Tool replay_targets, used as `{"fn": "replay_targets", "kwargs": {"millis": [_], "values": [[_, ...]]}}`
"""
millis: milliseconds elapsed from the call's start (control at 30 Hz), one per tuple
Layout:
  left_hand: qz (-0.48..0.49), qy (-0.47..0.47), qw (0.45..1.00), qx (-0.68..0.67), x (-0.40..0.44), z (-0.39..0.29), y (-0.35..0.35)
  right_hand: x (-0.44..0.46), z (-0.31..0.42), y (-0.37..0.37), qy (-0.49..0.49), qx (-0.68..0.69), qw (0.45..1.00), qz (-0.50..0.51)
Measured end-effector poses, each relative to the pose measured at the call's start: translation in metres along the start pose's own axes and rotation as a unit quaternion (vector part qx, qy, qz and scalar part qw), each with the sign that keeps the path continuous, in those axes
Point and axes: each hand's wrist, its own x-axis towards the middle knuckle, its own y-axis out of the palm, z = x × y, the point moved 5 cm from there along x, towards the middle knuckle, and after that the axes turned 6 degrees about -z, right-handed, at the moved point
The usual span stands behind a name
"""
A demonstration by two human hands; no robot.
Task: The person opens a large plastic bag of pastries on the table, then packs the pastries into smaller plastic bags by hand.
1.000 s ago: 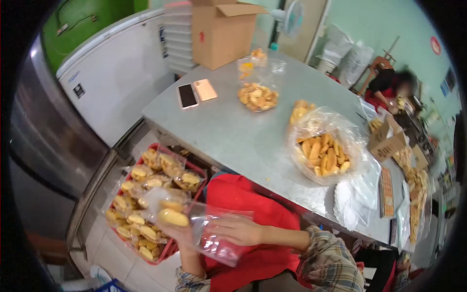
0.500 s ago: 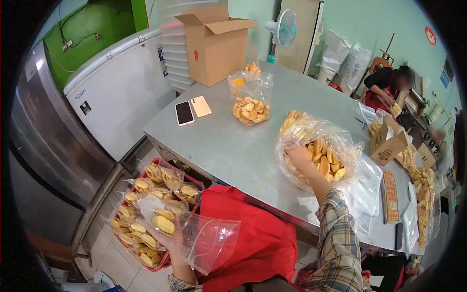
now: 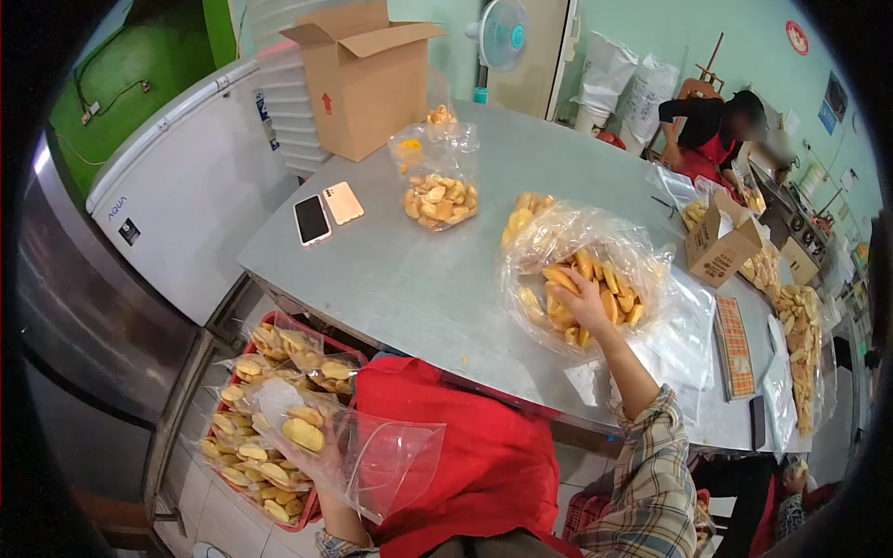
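**Golden bread in both hands**

The left hand [image 3: 319, 463] clasps a small clear plastic bag [image 3: 391, 458] with glossy, pale-yellow oval pieces [image 3: 304, 434] at its closed end, above a red plastic basket [image 3: 299, 526] of similar filled bags. Well apart, the right hand [image 3: 581, 302] grips a golden-brown oval bread piece [image 3: 560, 277] inside a large, crinkled clear bag [image 3: 518, 270] on the grey metal counter [image 3: 400, 279]. Farther off stands an open brown cardboard box [image 3: 372, 98].
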Motion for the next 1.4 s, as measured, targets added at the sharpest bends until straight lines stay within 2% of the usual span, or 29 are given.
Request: {"fn": "replay_targets", "kwargs": {"millis": [33,67,100,167,200,300,367,400,467,500,533,567,700,733,800,867,900,967,1000,1033,1067,1100,1133,1167,1200,1233,1300,1333,1400], "values": [[-0.039,-0.231,0.947,-0.218,0.002,-0.008,0.006,-0.004,-0.006,-0.007,0.066,0.073,0.995,-0.015],[-0.076,-0.437,0.796,-0.412,-0.007,-0.009,0.016,-0.004,-0.025,-0.013,0.026,0.078,0.994,-0.075],[-0.079,-0.438,0.795,-0.411,-0.008,-0.007,0.014,-0.007,-0.021,-0.016,0.027,0.076,0.994,-0.073],[-0.043,-0.433,0.772,-0.463,-0.007,-0.007,0.015,-0.016,0.019,-0.029,-0.165,-0.172,0.956,-0.172],[-0.046,-0.433,0.772,-0.463,-0.007,-0.011,0.017,-0.017,0.018,-0.026,-0.167,-0.172,0.956,-0.170],[-0.057,-0.399,0.830,-0.385,-0.005,-0.009,0.013,-0.023,0.019,-0.002,-0.221,-0.321,0.918,-0.070],[0.007,-0.153,0.977,-0.148,-0.003,0.014,-0.003,-0.024,0.029,0.003,-0.250,-0.291,0.921,-0.067],[0.006,-0.153,0.977,-0.146,-0.001,0.009,-0.004,-0.025,0.033,0.007,-0.251,-0.290,0.921,-0.065],[-0.058,-0.287,0.889,-0.352,-0.001,0.007,-0.006,-0.026,0.032,0.003,-0.130,-0.049,0.983,-0.116],[-0.055,-0.289,0.889,-0.351,0.001,0.000,-0.008,-0.029,0.034,0.001,-0.128,-0.051,0.984,-0.118],[-0.068,-0.329,0.855,-0.394,0.001,-0.004,-0.008,-0.031,0.017,0.004,0.082,0.198,0.975,-0.066],[-0.081,-0.368,0.817,-0.436,-0.001,-0.004,-0.007,-0.041,0.005,0.018,0.281,0.425,0.860,-0.007],[-0.061,-0.344,0.856,-0.381,-0.004,0.023,-0.007,-0.060,0.028,0.037,0.330,0.587,0.734,0.081],[-0.085,-0.329,0.885,-0.317,-0.001,0.008,0.001,-0.066,0.036,0.043,0.332,0.587,0.734,0.083],[-0.069,-0.275,0.931,-0.230,0.000,0.017,0.000,-0.081,0.058,0.060,0.226,0.368,0.894,0.122],[-0.074,-0.251,0.946,-0.193,-0.005,0.054,-0.001,-0.107,0.116,0.086,0.102,0.288,0.931,0.201],[-0.073,-0.231,0.957,-0.161,-0.006,0.072,-0.003,-0.117,0.142,0.098,-0.187,0.078,0.959,0.200],[-0.078,-0.188,0.975,-0.091,-0.001,0.096,-0.016,-0.147,0.184,0.134,-0.354,0.069,0.893,0.268],[-0.081,-0.167,0.981,-0.057,0.006,0.097,-0.023,-0.163,0.186,0.155,-0.340,0.116,0.888,0.286],[-0.240,-0.449,0.793,-0.333,0.009,0.024,0.007,-0.174,0.190,0.175,-0.304,0.129,0.884,0.331],[-0.156,-0.295,0.920,-0.205,0.010,0.058,-0.008,-0.179,0.191,0.199,-0.248,0.162,0.873,0.388],[-0.059,-0.128,0.988,-0.059,0.006,0.087,-0.016,-0.183,0.189,0.222,-0.189,0.190,0.856,0.442],[-0.076,-0.286,0.916,-0.270,0.007,0.065,-0.008,-0.186,0.195,0.239,-0.194,0.194,0.850,0.450],[-0.084,-0.420,0.775,-0.464,0.003,0.036,0.010,-0.183,0.198,0.253,-0.115,0.259,0.863,0.419],[-0.076,-0.424,0.775,-0.462,-0.001,0.049,0.008,-0.181,0.198,0.266,-0.032,0.319,0.866,0.383],[-0.080,-0.422,0.777,-0.461,-0.001,0.038,0.009,-0.182,0.202,0.281,-0.034,0.320,0.864,0.387],[-0.082,-0.406,0.819,-0.399,-0.002,0.018,0.012,-0.172,0.214,0.291,-0.216,0.221,0.924,0.224],[-0.076,-0.420,0.782,-0.454,-0.007,0.028,0.012,-0.174,0.216,0.295,-0.243,0.150,0.938,0.196],[-0.066,-0.393,0.812,-0.425,-0.007,0.040,0.007,-0.178,0.220,0.295,-0.225,0.145,0.942,0.203]]}}
